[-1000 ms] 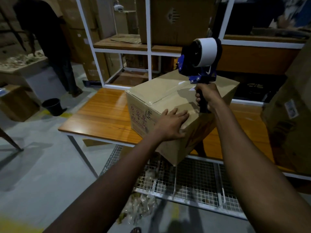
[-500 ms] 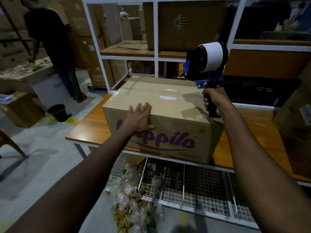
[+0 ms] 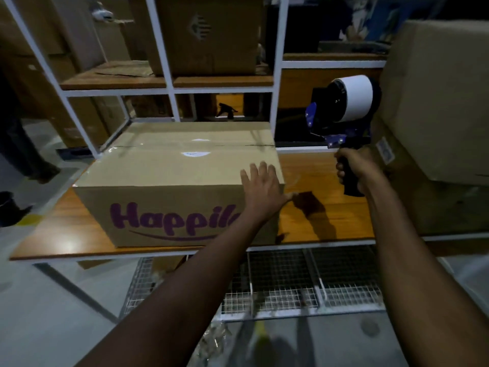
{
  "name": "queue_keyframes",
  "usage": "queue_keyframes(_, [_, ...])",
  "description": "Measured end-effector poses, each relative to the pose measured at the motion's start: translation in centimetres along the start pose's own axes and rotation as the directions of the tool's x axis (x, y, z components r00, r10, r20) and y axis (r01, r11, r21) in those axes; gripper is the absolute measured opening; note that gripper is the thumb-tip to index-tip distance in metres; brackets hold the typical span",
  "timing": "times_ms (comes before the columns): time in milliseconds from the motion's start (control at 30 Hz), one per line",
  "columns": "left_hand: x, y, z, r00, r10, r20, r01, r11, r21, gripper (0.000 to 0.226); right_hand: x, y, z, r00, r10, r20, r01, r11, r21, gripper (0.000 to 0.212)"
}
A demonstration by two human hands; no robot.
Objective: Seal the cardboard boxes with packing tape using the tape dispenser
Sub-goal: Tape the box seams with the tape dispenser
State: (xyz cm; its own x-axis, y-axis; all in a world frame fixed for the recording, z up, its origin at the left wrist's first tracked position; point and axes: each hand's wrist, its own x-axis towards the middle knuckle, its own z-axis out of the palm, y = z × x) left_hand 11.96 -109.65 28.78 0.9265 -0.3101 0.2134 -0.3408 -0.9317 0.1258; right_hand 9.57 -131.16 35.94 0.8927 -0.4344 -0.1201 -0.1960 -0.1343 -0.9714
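Observation:
A closed cardboard box point(image 3: 169, 176) with purple "Happilo" lettering on its front sits on the wooden table point(image 3: 325, 213). Glossy tape runs along its top seam. My left hand point(image 3: 262, 192) lies flat with straight fingers on the box's near right top corner. My right hand point(image 3: 354, 170) grips the black handle of a blue tape dispenser point(image 3: 341, 112) with a white roll, held upright in the air to the right of the box, apart from it.
A large cardboard box point(image 3: 436, 107) stands at the table's right end. A white-framed shelf point(image 3: 169, 86) behind the table holds more boxes. A wire mesh rack point(image 3: 291, 284) lies under the table. A person's legs point(image 3: 23, 154) and a dark bucket point(image 3: 8, 207) are at the left.
The box has been turned so its lettered front faces me squarely. My left hand slid from the left part of the box to its right corner. The dispenser moved right, away from the box.

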Motion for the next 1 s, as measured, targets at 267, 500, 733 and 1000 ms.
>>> queue_keyframes(267, [0.4, 0.7, 0.5, 0.977, -0.032, -0.213, 0.017, 0.997, -0.071, 0.059, -2.1, 1.6, -2.0, 0.999, 0.029, -0.038, -0.027, 0.999, 0.047, 0.019])
queue_keyframes(500, [-2.4, -4.5, 0.5, 0.944, 0.125, -0.307, -0.152, 0.986, -0.064, 0.057, -2.6, 0.1, 4.0, 0.994, -0.032, 0.106, 0.027, 0.999, 0.046, 0.016])
queue_keyframes(733, [-8.7, -16.7, -2.0, 0.921, 0.275, -0.276, -0.34, 0.913, -0.223, 0.068, -5.2, -1.0, 11.7, 0.893, 0.011, 0.45, -0.076, 0.989, 0.127, 0.018])
queue_keyframes(1000, [-13.4, -28.0, -5.6, 0.982, -0.106, -0.157, 0.077, 0.98, -0.182, 0.069, -9.2, -0.4, 19.9, 0.644, 0.101, 0.759, -0.306, 0.943, 0.134, 0.022])
